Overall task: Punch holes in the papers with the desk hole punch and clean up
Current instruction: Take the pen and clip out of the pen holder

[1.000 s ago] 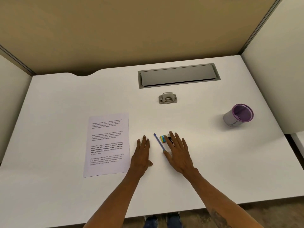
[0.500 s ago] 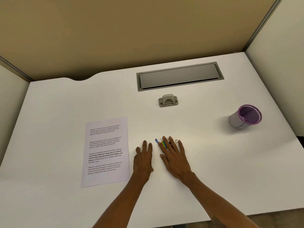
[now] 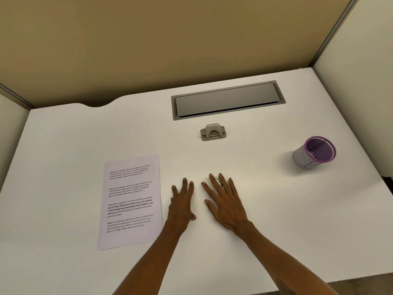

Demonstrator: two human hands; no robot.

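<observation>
Fingers (image 3: 214, 185) of right hand (image 3: 227, 207) mostly hide a shiny item (image 3: 219, 181).

White desk (image 3: 63, 145), grey cable hatch (image 3: 227, 100) set in its rear, metal hole punch (image 3: 213, 132) just before it, printed sheet (image 3: 129, 201) flat at left, purple pen cup (image 3: 313, 153) upright at right, left hand (image 3: 181, 204) and right hand (image 3: 225, 203) palm-down beside the sheet.

Paper (image 3: 129, 202) left of both hands, hole punch (image 3: 213, 132) behind them, cup (image 3: 314, 154) far right on desk (image 3: 63, 145)
</observation>
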